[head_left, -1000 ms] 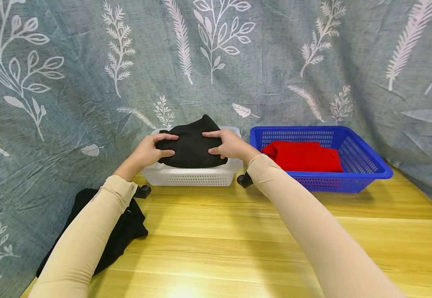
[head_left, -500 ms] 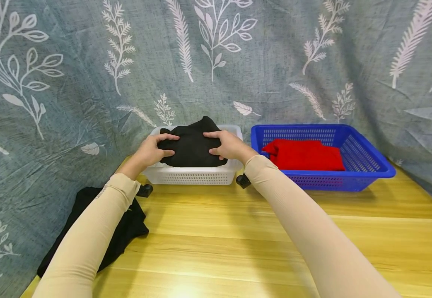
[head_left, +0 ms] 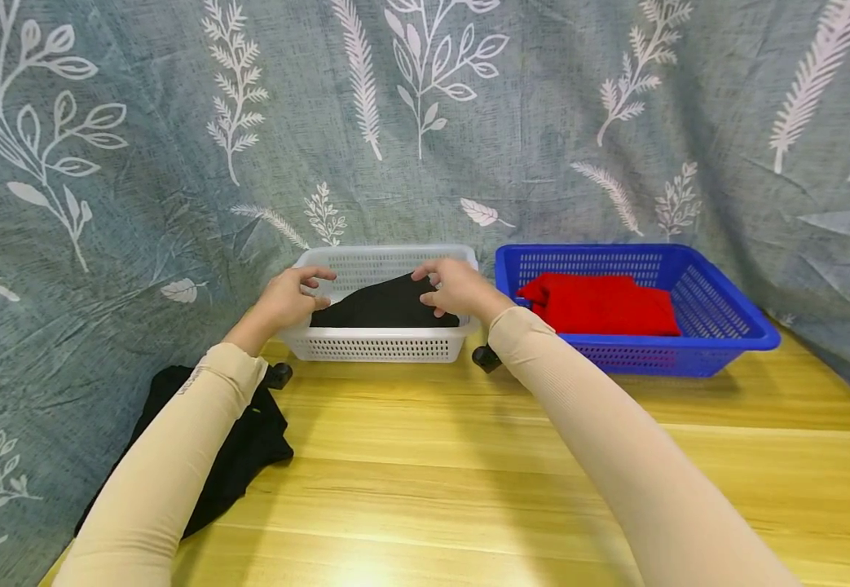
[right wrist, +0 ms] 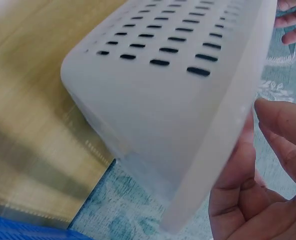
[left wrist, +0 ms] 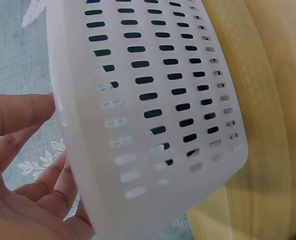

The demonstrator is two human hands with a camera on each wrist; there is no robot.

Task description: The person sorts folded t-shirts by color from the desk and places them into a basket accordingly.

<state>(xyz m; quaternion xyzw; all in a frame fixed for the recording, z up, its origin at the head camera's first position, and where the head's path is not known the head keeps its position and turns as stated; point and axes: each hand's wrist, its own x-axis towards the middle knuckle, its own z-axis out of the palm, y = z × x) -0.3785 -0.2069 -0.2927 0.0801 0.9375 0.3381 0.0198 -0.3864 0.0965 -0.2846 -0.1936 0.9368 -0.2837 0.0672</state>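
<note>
A folded black cloth [head_left: 388, 306] lies inside the white plastic basket [head_left: 380, 346], low behind its front wall. My left hand [head_left: 292, 297] is over the basket's left end, fingers spread and holding nothing. Over the right end, my right hand [head_left: 461, 289] has its fingers loosely bent, right above the cloth's edge. In the left wrist view, the left thumb [left wrist: 27, 110] is close to the basket's rim. The right wrist view has the right hand [right wrist: 268, 195] beside the rim at the other end, partly hidden by the wall.
A blue basket [head_left: 637, 346] with folded red cloth [head_left: 604, 308] stands to the right. Another black cloth [head_left: 248, 448] lies on the wooden table [head_left: 395, 456] at the left, partly under my left forearm. A patterned curtain [head_left: 542, 98] hangs behind.
The black cloth has gone from between both hands, held above the rim, down into the white basket. Both hands have let go and moved slightly apart.
</note>
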